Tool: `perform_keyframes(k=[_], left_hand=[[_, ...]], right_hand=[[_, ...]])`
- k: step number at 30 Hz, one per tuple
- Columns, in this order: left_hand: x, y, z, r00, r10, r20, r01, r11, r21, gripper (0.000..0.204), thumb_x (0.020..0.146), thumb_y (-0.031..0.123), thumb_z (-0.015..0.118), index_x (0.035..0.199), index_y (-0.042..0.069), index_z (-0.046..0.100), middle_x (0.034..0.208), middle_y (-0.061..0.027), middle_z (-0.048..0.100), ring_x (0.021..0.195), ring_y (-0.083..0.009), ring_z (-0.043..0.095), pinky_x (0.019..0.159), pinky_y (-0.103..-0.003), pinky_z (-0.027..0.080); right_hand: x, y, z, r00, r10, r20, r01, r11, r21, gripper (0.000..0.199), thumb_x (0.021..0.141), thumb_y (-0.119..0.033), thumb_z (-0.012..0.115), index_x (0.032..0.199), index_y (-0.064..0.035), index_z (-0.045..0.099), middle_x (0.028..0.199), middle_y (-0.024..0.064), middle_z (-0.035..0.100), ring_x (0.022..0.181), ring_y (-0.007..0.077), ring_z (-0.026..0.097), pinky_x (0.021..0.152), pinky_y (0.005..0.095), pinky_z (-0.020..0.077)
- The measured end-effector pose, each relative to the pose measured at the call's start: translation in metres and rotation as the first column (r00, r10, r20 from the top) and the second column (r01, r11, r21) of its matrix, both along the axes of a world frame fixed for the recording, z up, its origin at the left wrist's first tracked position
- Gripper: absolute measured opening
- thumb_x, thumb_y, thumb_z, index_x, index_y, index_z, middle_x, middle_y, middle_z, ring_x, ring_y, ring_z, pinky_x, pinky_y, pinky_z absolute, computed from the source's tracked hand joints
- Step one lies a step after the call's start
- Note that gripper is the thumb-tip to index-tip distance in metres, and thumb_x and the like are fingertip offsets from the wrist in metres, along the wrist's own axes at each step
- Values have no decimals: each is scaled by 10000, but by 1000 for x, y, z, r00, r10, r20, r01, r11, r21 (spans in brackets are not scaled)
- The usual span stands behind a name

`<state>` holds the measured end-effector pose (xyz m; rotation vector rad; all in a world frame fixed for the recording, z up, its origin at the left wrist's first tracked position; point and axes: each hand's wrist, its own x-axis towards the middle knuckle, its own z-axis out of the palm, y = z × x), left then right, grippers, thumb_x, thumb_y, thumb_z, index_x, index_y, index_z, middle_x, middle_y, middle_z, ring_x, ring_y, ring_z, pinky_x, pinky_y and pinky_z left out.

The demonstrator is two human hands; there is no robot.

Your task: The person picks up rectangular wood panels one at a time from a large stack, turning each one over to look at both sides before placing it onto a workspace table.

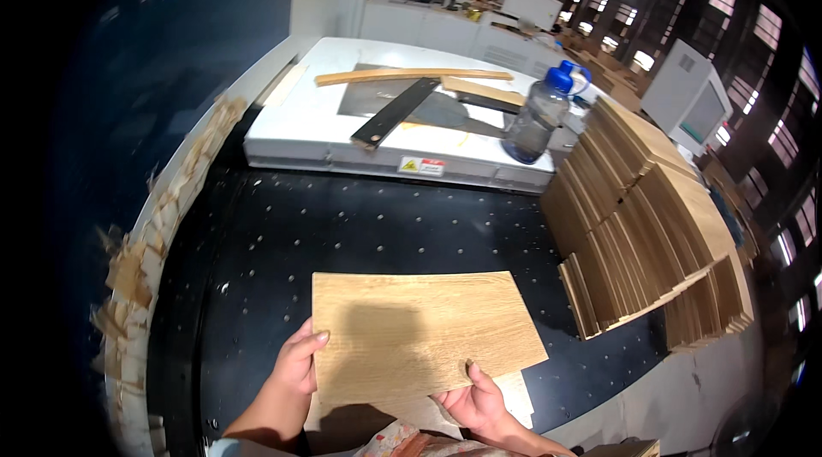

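Observation:
A rectangular light wood-grain board (428, 329) is held over the black table, close to my body. Its left edge is gripped by my left hand (299, 359), thumb on top and fingers underneath. My right hand (475, 397) grips the near edge toward the right, its thumb lying on the upper face and its fingers going below. More pale board (514, 397) shows beneath the held one, by my right hand. A shadow falls across the middle of the board.
Tall stacks of wood boards (634, 234) stand on the right of the black studded table (385, 217). Behind it, a white machine top (300, 97) bears wood strips (411, 75), a dark bar (398, 112) and a blue-lidded water bottle (535, 119). Tape scraps (128, 286) line the left edge.

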<state>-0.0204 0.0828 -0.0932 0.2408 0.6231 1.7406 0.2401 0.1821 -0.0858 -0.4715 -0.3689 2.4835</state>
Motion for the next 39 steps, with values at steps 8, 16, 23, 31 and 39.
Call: perform_keyframes(k=[8, 16, 23, 31, 39], left_hand=[[1, -2, 5, 1000, -6, -11, 6, 1000, -17, 544, 820, 73, 555, 1323, 1, 361, 1224, -169, 509, 1089, -275, 553, 929, -402, 466], [1, -1, 10, 1000, -24, -2, 24, 998, -64, 503, 840, 45, 501, 1319, -6, 358, 1232, -150, 503, 1147, -250, 501, 973, -385, 401], [0, 3, -2, 998, 1, -59, -5, 998, -63, 507, 822, 88, 538, 1301, 7, 393, 1222, -166, 516, 1122, -277, 526, 946, -409, 444], [-3, 7, -10, 998, 54, 29, -54, 999, 1, 439, 873, 108, 491, 1291, 10, 402, 1211, -138, 533, 1078, -254, 555, 889, -389, 471], [-44, 30, 37, 780, 381, -496, -473, 879, -68, 309, 860, 141, 562, 1165, 102, 535, 1137, -61, 560, 1039, -180, 535, 828, -345, 458]], right_hand=[[0, -2, 1, 996, 8, 89, -12, 999, 46, 645, 847, -350, 604, 1374, -105, 324, 1377, 115, 418, 1254, 314, 404, 1014, 509, 332], [1, -1, 0, 996, -10, 84, 4, 998, 60, 621, 854, -350, 597, 1368, -113, 343, 1361, 111, 439, 1250, 308, 412, 1007, 508, 338], [2, 2, -5, 996, -18, 91, 11, 997, 78, 621, 852, -347, 603, 1363, -107, 345, 1350, 126, 448, 1230, 308, 435, 983, 496, 368], [-1, 0, -5, 998, -36, 44, 33, 997, 64, 628, 848, -281, 617, 1369, -85, 327, 1369, 143, 420, 1263, 317, 400, 1046, 507, 310], [8, -5, -2, 993, -120, 4, 119, 990, 69, 602, 851, -271, 609, 1357, -72, 349, 1369, 128, 426, 1264, 299, 402, 1054, 495, 311]])
